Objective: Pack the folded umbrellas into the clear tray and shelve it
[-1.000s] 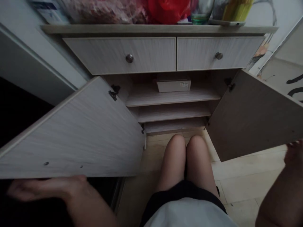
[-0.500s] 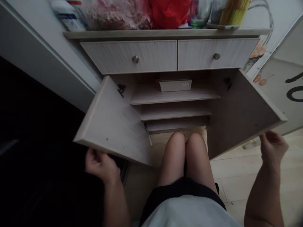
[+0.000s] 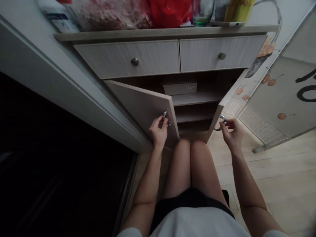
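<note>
My left hand is closed on the curved metal handle of the left cabinet door, fingers and thumb pinching it. On the other side, my right hand pinches the metal handle of the right cabinet door. Both doors stand partly open, angled outward, with a gap between them. Through that gap I see a white box on the upper shelf and a lower shelf. The left door hides the cabinet's left interior.
Above the doors are two drawers with round knobs. A red bag, a clear plastic bag, a glass and a white bottle crowd the top. My knees are close to the door edges. A cherry-patterned panel stands right.
Both doors have swung inward, from wide open to partly open. My hands have come closer together and now grip the handles rather than the door edges.
</note>
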The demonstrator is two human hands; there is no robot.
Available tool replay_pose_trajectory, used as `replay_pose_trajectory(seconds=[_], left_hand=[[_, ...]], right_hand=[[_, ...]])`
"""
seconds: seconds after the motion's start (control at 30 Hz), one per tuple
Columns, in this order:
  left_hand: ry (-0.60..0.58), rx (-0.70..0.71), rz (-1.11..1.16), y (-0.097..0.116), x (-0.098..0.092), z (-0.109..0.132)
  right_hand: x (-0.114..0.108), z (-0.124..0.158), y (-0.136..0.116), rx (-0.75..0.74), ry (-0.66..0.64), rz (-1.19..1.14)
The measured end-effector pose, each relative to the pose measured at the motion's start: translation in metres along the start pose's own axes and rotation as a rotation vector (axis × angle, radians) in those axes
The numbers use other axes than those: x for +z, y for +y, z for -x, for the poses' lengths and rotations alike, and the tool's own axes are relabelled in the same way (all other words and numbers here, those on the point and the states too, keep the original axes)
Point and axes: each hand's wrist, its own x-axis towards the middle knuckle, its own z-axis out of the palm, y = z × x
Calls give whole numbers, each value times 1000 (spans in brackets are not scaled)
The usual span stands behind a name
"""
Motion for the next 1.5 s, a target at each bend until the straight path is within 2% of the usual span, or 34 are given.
replay_pose_trajectory(seconds=[0.07,0.17,0.37,0.53,0.87,1.17,1.3,1.5], left_hand=[[-38,-1,-7,1,23,-12],[-76,-2,-30,1,48,-28],[-121,10,-76,-3,74,-48],[-120,20,-112,-5,95,-62],[-171,-3,-145,-16,127,-90],[-152,-1,-146,-28,146,-107],[-162,-7,-132,-30,149,-111],[-172,-11,-133,-27,148,-110]], right_hand=[[12,-4,-2,2,-42,-20],[40,-13,-7,2,-129,-30],[118,-41,-28,8,-226,57],[155,-56,-33,10,-233,122],[202,-90,-29,-6,-264,144],[230,-107,-15,-50,-223,120],[239,-112,-13,-43,-197,114],[238,-114,-18,6,-250,150]])
